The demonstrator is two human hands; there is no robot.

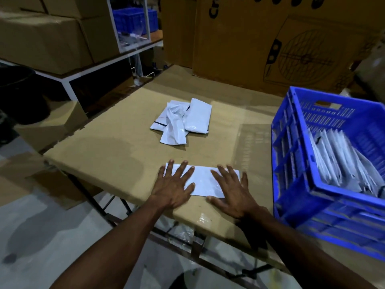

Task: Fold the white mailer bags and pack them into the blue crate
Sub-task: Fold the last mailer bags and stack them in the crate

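A folded white mailer bag [203,180] lies flat near the table's front edge. My left hand [174,187] presses flat on its left part, fingers spread. My right hand [233,193] lies flat on its right part, fingers spread too. Neither hand grips anything. A small loose pile of white mailer bags [181,122] sits farther back at the table's middle. The blue crate [295,142] stands at the right, tilted toward me, with several folded white bags [341,161] standing on edge inside it.
The table [108,147] is covered with brown cardboard. Large cardboard boxes [270,38] stand behind it. At the left are a white shelf [83,74] with boxes and more blue crates [133,19]. The floor drops away at the near left.
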